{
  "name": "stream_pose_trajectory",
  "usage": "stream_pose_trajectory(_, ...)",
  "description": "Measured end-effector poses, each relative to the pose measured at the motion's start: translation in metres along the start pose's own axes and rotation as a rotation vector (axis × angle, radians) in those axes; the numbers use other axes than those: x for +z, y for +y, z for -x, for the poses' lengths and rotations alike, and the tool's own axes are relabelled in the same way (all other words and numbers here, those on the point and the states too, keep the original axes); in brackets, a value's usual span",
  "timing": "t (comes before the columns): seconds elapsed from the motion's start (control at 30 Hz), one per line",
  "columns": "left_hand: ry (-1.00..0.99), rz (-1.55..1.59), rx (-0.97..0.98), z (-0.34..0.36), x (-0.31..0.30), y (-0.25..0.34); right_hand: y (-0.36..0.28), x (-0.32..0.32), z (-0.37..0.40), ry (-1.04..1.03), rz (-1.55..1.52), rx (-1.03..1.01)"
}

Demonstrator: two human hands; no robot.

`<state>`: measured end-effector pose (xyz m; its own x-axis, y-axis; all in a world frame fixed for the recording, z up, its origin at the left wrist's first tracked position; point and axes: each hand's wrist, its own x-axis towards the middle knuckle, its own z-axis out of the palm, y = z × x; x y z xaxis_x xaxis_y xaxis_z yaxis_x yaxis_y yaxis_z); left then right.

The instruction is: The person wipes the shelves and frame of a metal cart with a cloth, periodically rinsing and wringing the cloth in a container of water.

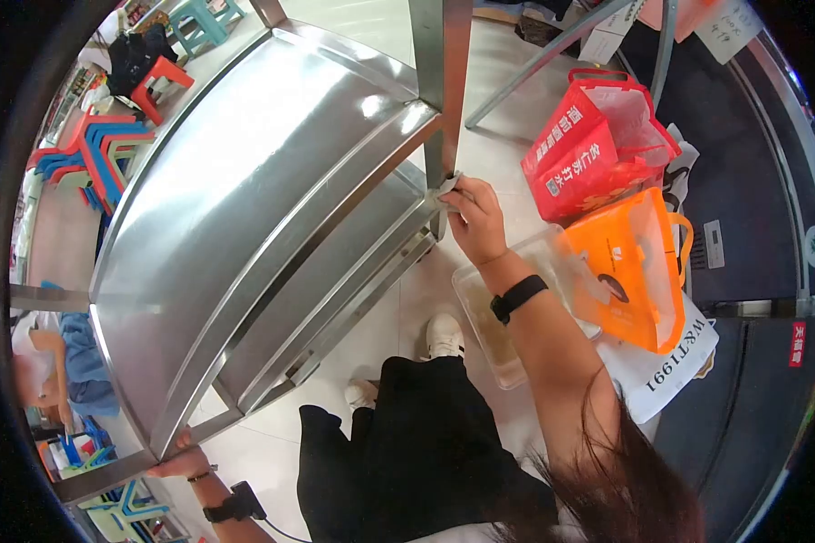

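Hand L (181, 463): touching L post (109, 478) of steel rack (217, 217), just under upper shelf; fingers partly hidden, can't tell if closing round it; prob. steadying.
Hand R (477, 217): reaching out, thumb + fingers clamping on bunched cloth.
Cloth (447, 188): pressing vs. R post (438, 81), at corner of lower shelf (362, 231); pale, exact material unclear.
R post: step in hand looks like wiping this corner; next move prob. calling for a firm pinch, sliding cloth along post or lower-shelf rim, w/ hand L bracing the frame.
Rack: standing in front of wearer; upper shelf showing glare, lower one partly hiding beneath it.
Tub (469, 303): clear plastic, sitting on floor, partly hidden behind R forearm.
Bags: orange bag (625, 271) + white lettered bag (666, 366) lying near tub; red bag (575, 149) standing farther out.
Stools (109, 158): stacking, multi-col., well apart in bkgd, L side.
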<state>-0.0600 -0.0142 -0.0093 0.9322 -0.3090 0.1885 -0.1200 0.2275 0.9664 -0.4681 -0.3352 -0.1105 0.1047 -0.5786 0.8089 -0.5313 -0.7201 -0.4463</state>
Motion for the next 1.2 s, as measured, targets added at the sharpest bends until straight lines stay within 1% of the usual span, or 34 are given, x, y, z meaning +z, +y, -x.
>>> stream_pose_trajectory(0.03, 0.000, -0.001, -0.001, -0.003, -0.003, -0.001, 0.003, -0.004, -0.005, -0.038, -0.018, -0.063)
stream_pose_trajectory(0.07, -0.081, -0.007, -0.010, -0.007, -0.011, -0.001, 0.004, -0.008, -0.012, -0.082, -0.038, -0.121)
stream_pose_trajectory(0.1, -0.162, -0.012, -0.020, -0.007, -0.012, -0.001, 0.000, -0.014, -0.027, -0.057, -0.038, -0.194)
stream_pose_trajectory(0.17, -0.186, 0.013, -0.039, -0.005, -0.011, 0.002, -0.011, -0.025, -0.062, 0.040, 0.038, -0.307)
stream_pose_trajectory(0.2, -0.218, 0.040, -0.051, -0.005, -0.008, 0.007, -0.016, -0.027, -0.073, 0.028, 0.032, -0.291)
stream_pose_trajectory(0.23, -0.203, 0.006, -0.012, -0.001, -0.001, 0.008, -0.022, -0.029, -0.083, 0.083, 0.035, -0.310)
stream_pose_trajectory(0.27, -0.202, -0.008, -0.021, -0.003, -0.001, 0.008, -0.024, -0.027, -0.085, 0.139, 0.040, -0.331)
stream_pose_trajectory(0.3, -0.178, 0.000, 0.003, -0.004, -0.002, 0.007, -0.023, -0.022, -0.075, 0.126, 0.037, -0.324)
stream_pose_trajectory(0.33, -0.153, 0.012, 0.031, -0.005, -0.002, 0.005, -0.019, -0.013, -0.060, 0.137, 0.047, -0.259)
stream_pose_trajectory(0.37, -0.051, 0.030, 0.034, 0.004, 0.012, 0.009, -0.014, -0.005, -0.044, 0.153, 0.058, -0.197)
stream_pose_trajectory(0.4, -0.049, 0.025, 0.037, 0.004, 0.008, 0.008, -0.008, 0.003, -0.021, 0.153, 0.053, -0.194)
stream_pose_trajectory(0.47, -0.189, 0.038, -0.007, -0.003, -0.002, 0.008, 0.006, 0.019, 0.025, 0.010, 0.023, 0.026)
stream_pose_trajectory(0.5, -0.189, 0.025, -0.003, -0.001, 0.003, 0.010, 0.009, 0.026, 0.037, 0.010, 0.015, 0.036)
stream_pose_trajectory(0.57, 0.039, 0.056, 0.023, 0.008, 0.021, 0.013, 0.014, 0.033, 0.055, -0.011, 0.018, 0.178)
stream_pose_trajectory(0.6, 0.036, 0.041, 0.023, 0.007, 0.022, 0.013, 0.014, 0.035, 0.058, -0.016, 0.014, 0.192)
stream_pose_trajectory(0.67, 0.049, 0.048, 0.038, 0.006, 0.020, 0.013, 0.012, 0.038, 0.059, 0.000, 0.030, 0.306)
stream_pose_trajectory(0.7, 0.054, 0.050, 0.038, 0.005, 0.016, 0.011, 0.019, 0.041, 0.072, -0.101, 0.064, 0.369)
stream_pose_trajectory(0.73, -0.028, 0.025, 0.027, 0.004, 0.009, 0.010, 0.023, 0.046, 0.095, -0.103, 0.063, 0.363)
stream_pose_trajectory(0.77, -0.112, 0.005, 0.025, 0.001, 0.006, 0.009, 0.025, 0.054, 0.121, -0.204, -0.242, 0.688)
stream_pose_trajectory(0.8, -0.104, 0.018, 0.041, 0.002, 0.011, 0.008, 0.018, 0.059, 0.120, -0.308, -0.563, 0.997)
stream_pose_trajectory(0.83, 0.005, -0.009, 0.057, 0.004, 0.016, 0.007, 0.013, 0.069, 0.119, -0.314, -0.580, 0.985)
stream_pose_trajectory(0.87, 0.118, -0.049, 0.066, 0.006, 0.016, 0.009, -0.009, 0.073, 0.107, -0.337, -0.515, 0.933)
stream_pose_trajectory(0.9, 0.126, -0.004, 0.078, 0.003, 0.014, 0.006, -0.029, 0.074, 0.104, -0.360, -0.450, 0.885)
stream_pose_trajectory(0.93, 0.152, -0.014, 0.112, 0.012, 0.033, 0.011, -0.040, 0.074, 0.108, -0.373, -0.461, 0.882)
stream_pose_trajectory(0.97, -0.011, -0.036, 0.033, 0.004, 0.008, 0.010, -0.047, 0.075, 0.109, -0.407, -0.689, 1.017)
stream_pose_trajectory(1.0, -0.257, 0.050, -0.024, -0.011, -0.020, -0.001, -0.058, 0.075, 0.107, -0.444, -0.918, 1.143)
stream_pose_trajectory(1.03, -0.064, 0.001, 0.003, 0.002, 0.002, 0.006, -0.094, 0.046, 0.074, -0.285, -1.127, 1.603)
stream_pose_trajectory(1.07, 0.130, -0.046, 0.023, 0.014, 0.026, 0.011, -0.104, 0.035, 0.073, -0.311, -1.132, 1.582)
stream_pose_trajectory(1.13, -0.155, 0.067, -0.040, 0.006, 0.007, 0.009, -0.110, 0.002, 0.070, -0.454, -1.590, 1.629)
stream_pose_trajectory(1.17, -0.132, 0.087, -0.007, 0.007, 0.004, 0.009, -0.121, -0.010, 0.066, -0.473, -1.572, 1.620)
stream_pose_trajectory(1.2, -0.107, 0.107, 0.025, 0.010, 0.008, 0.011, -0.136, -0.025, 0.051, -0.486, -1.652, 1.587)
